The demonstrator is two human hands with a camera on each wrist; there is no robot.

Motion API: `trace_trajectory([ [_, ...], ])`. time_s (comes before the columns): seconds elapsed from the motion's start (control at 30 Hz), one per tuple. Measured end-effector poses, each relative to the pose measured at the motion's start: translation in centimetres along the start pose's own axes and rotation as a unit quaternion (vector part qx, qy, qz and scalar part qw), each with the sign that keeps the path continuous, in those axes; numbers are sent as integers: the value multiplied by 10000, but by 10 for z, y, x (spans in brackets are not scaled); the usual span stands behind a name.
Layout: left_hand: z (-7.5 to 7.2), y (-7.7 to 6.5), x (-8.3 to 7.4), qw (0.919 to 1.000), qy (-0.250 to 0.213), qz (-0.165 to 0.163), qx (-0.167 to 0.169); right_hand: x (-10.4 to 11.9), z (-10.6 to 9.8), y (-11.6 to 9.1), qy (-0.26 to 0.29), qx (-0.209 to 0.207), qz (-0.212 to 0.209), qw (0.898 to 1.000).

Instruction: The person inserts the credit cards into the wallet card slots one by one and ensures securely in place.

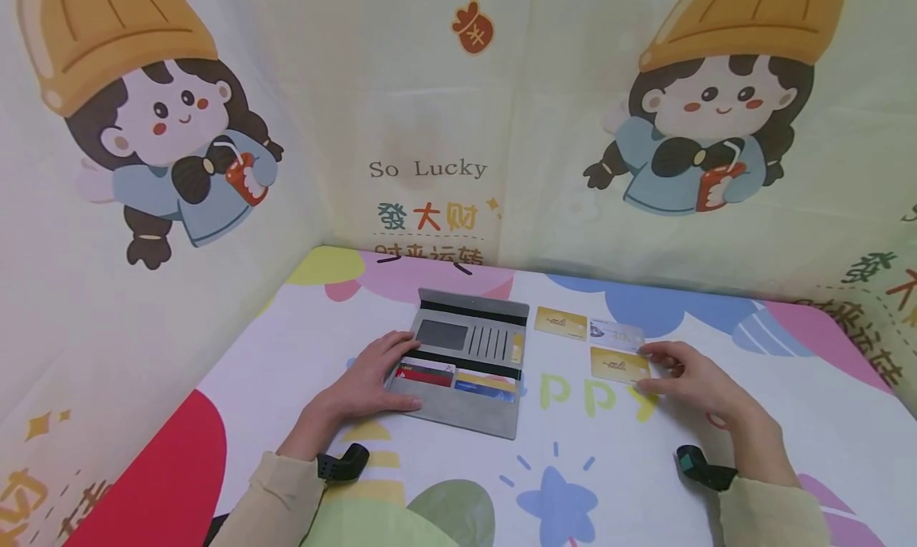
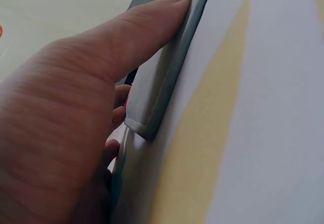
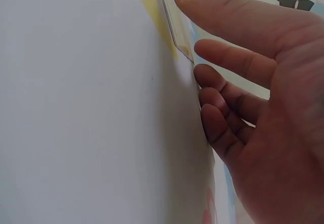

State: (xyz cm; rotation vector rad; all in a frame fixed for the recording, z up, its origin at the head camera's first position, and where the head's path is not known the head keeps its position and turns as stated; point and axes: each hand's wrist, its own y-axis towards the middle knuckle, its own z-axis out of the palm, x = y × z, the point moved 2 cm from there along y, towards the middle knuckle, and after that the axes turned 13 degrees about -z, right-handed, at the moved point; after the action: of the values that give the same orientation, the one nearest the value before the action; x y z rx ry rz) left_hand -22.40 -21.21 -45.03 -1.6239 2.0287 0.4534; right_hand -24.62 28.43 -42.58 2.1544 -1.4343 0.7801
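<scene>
A grey long wallet [image 1: 466, 412] lies unfolded on the table, with bank cards in its slots, among them a red card [image 1: 426, 374] and a blue card [image 1: 483, 388]. My left hand [image 1: 368, 380] rests on its left side, the fingers at the edge and the straight thumb [image 2: 147, 29] across the lower flap. To the wallet's right lie an upper gold card [image 1: 561, 322], a silver card [image 1: 614, 334] and a lower gold card [image 1: 618, 365]. My right hand [image 1: 698, 380] pinches the lower gold card at its right end between thumb and forefinger; the other fingers are curled.
A printed cloth with coloured shapes covers the table [image 1: 623, 467]. Behind it hangs a cream backdrop [image 1: 430, 117] with cartoon figures and lettering. Each wrist wears a black strap device, the left device [image 1: 344, 462] and the right device [image 1: 705, 469].
</scene>
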Motion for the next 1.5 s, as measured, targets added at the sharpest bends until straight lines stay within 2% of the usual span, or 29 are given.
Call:
trace_trajectory([
  [0.5, -1, -1, 0, 10000, -8, 52, 1, 0, 2, 4, -85, 26, -82, 9999],
  [0.73, 0, 0, 0, 10000, 6, 57, -7, -2, 3, 6, 9, 63, -41, 10000],
  [1.03, -1, 0, 0, 10000, -2, 65, -26, -1, 3, 7, 274, -29, -188, 9994],
  [1.27, -1, -1, -1, 10000, -29, 65, -5, 3, 3, 7, 159, -20, -157, 9997],
  [1.5, -2, -1, -1, 10000, -31, 84, 26, 7, 3, 6, 398, 37, -24, 9992],
])
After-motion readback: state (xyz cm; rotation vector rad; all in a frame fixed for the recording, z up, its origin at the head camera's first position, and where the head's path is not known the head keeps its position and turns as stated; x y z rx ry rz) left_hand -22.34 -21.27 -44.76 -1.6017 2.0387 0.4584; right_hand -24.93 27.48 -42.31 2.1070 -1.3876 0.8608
